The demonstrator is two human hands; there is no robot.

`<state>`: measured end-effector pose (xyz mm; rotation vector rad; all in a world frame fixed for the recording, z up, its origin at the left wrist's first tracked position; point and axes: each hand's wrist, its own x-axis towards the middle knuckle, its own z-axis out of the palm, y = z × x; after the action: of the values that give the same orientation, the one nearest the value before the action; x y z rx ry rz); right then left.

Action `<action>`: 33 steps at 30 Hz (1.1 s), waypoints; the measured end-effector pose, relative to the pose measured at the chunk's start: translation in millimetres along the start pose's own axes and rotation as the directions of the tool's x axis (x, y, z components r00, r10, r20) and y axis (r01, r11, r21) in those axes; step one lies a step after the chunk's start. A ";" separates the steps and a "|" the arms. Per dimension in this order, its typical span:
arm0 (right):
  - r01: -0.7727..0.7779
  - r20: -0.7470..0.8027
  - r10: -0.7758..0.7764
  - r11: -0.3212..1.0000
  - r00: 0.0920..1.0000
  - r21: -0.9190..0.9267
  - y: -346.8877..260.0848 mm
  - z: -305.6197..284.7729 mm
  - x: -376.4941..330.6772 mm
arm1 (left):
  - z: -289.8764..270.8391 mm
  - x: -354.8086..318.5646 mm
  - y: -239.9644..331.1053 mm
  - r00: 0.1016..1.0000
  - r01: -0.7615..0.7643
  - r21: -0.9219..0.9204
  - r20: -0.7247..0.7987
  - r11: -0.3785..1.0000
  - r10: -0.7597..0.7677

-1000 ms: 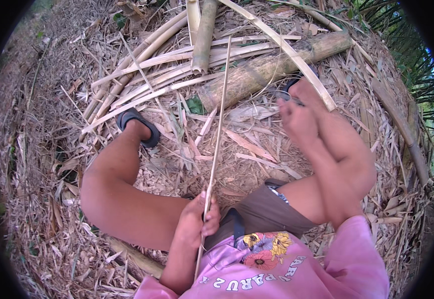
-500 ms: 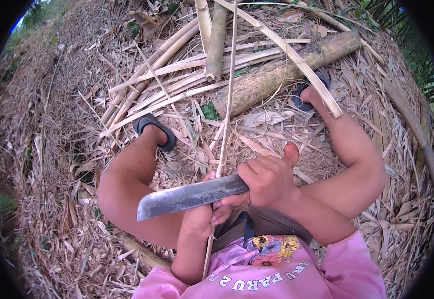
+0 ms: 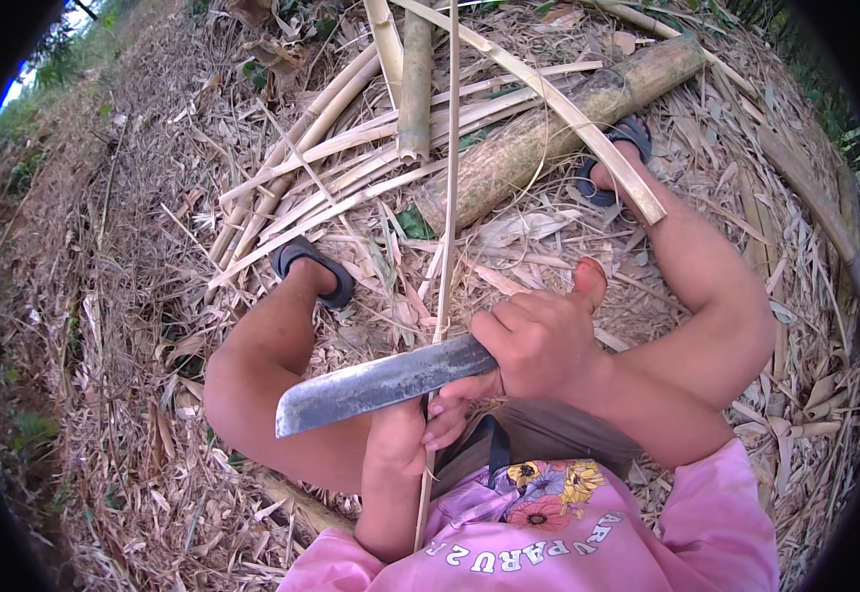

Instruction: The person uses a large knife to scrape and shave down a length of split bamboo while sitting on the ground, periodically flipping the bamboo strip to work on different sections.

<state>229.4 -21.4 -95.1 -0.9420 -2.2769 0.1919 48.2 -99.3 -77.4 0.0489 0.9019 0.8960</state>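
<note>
bamboo strip (image 3: 449, 178) is pointing far, left hand (image 3: 405, 434) pinching it, right hand (image 3: 540, 347) gripping a knife (image 3: 375, 386) across it; shaving is apparently happening, next strokes probably needing steadiness.

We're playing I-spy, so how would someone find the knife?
Start at the pink shirt along the bottom, then go up to the person's right grip. From it the knife points left, crossing the thin strip. It's broad grey metal, unlike the bamboo pieces beyond.
</note>
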 end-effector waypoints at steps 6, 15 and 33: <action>0.158 -0.019 -0.161 0.982 0.987 -0.108 30.4 -2.6 13.0 | 18.0 -6.1 5.0 0.993 -0.082 0.180 -0.068 0.980 0.095; -0.269 0.156 0.361 0.867 0.919 -0.420 103.2 -25.4 25.8 | 2.8 -10.1 3.9 1.000 -0.003 -0.015 -0.010 1.000 0.003; -0.117 0.227 0.200 0.936 0.953 -0.332 111.7 -13.9 56.7 | -3.0 -42.3 -14.4 0.996 0.016 0.136 -0.093 0.991 -0.003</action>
<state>272.9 96.9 -95.6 -1.3394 -2.5176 0.0178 43.0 -138.9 -57.1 0.1222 1.0488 0.8320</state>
